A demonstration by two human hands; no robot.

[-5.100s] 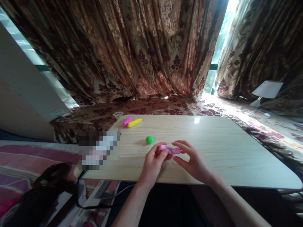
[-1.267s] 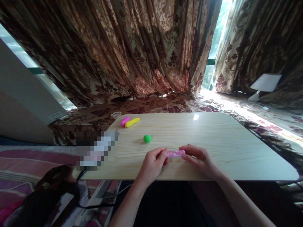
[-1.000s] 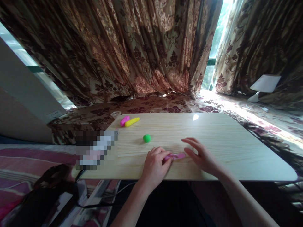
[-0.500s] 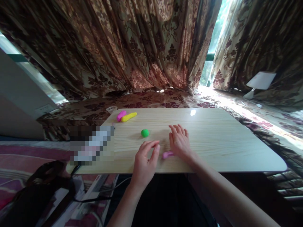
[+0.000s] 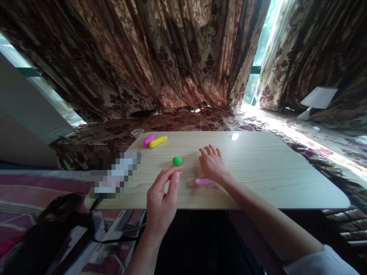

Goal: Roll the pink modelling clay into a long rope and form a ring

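Note:
My right hand (image 5: pixel 212 163) is palm down over the table with its fingers spread. Its heel and wrist partly cover a light pink, clay-like roll (image 5: pixel 203 181); whether they press on it cannot be seen. To the left, my left hand (image 5: pixel 163 193) is raised, thumb and index fingertips brought together, and nothing shows between them. Just beyond those fingertips sits a bright green ball (image 5: pixel 177 161). Farther back on the left, a yellow elongated piece (image 5: pixel 158 141) lies against a magenta piece (image 5: pixel 148 140).
The pale wood-grain table (image 5: pixel 258 168) has its near edge close to my body. A blurred-out object (image 5: pixel 117 173) lies at its left end. Behind are a patterned ledge and curtains (image 5: pixel 183 57); a white lamp (image 5: pixel 319 97) stands at right. A dark bag (image 5: pixel 48 233) is at lower left.
My left hand has moved left, closer to the green ball. My right hand has shifted slightly left and away from me. The light pink roll shows straighter, a little farther from the near edge.

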